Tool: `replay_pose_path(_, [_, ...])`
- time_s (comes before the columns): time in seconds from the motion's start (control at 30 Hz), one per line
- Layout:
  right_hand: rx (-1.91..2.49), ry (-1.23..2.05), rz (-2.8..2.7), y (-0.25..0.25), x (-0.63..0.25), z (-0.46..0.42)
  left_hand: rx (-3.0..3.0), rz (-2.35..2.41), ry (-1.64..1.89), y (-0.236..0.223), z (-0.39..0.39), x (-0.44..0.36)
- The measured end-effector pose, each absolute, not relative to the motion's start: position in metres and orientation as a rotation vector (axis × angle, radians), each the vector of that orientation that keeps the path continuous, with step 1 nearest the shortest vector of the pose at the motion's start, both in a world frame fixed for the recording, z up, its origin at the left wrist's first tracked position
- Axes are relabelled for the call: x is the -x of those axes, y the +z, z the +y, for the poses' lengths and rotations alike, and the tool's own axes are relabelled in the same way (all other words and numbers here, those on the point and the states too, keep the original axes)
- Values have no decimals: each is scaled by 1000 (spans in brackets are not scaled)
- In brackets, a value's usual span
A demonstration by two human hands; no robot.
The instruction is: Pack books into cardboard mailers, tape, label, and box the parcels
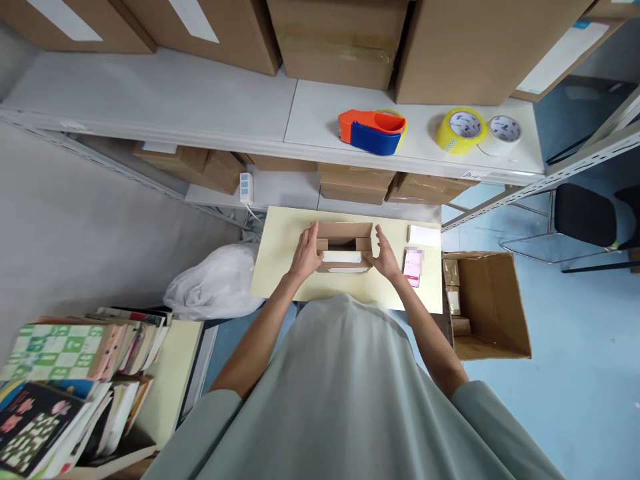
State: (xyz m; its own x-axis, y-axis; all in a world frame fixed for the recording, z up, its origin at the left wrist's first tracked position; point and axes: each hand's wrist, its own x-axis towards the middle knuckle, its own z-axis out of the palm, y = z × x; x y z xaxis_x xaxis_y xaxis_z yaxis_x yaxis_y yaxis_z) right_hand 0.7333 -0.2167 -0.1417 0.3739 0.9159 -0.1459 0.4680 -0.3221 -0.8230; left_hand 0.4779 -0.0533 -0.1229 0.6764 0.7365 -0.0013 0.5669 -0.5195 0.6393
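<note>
A small cardboard box [345, 229] with its top flaps raised stands on the cream tabletop [280, 250] in front of me. A white strip lies along its near edge, and the inside is mostly in shadow. My left hand [306, 255] grips the box's left side, thumb toward the near edge and fingers up along the wall. At the right side, my right hand [385, 257] has its fingers spread apart, with the thumb by the box's near right corner. Close to this hand lie a phone [413, 267] with a lit screen and a white stack of paper or cards [424, 235].
A shelf [200, 100] above the table holds large cartons [340, 47], an orange and blue tape dispenser [373, 132] and tape rolls [461, 131]. An open carton [493, 307] stands right of the table. A white plastic bag [215, 283] and stacked books [60, 350] are at left.
</note>
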Motion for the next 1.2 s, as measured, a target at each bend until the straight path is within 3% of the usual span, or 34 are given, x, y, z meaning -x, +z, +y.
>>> replay_pose_path(0.37, [1912,800,-1109,-136,-729,-235,-2325,1103,352,-118,-50,-473])
replay_pose_path(0.57, [1956,753,-1134,-139,-724,-246,-2252,1022,177,-117,-54,-460])
replay_pose_path(0.87, [1936,876,-955,-137,-716,-241,-1905,1375,424,-131,-65,-460])
replay_pose_path(1.2, [2099,792,-877,-123,-720,-240,-1772,1472,376,-132,-77,-466])
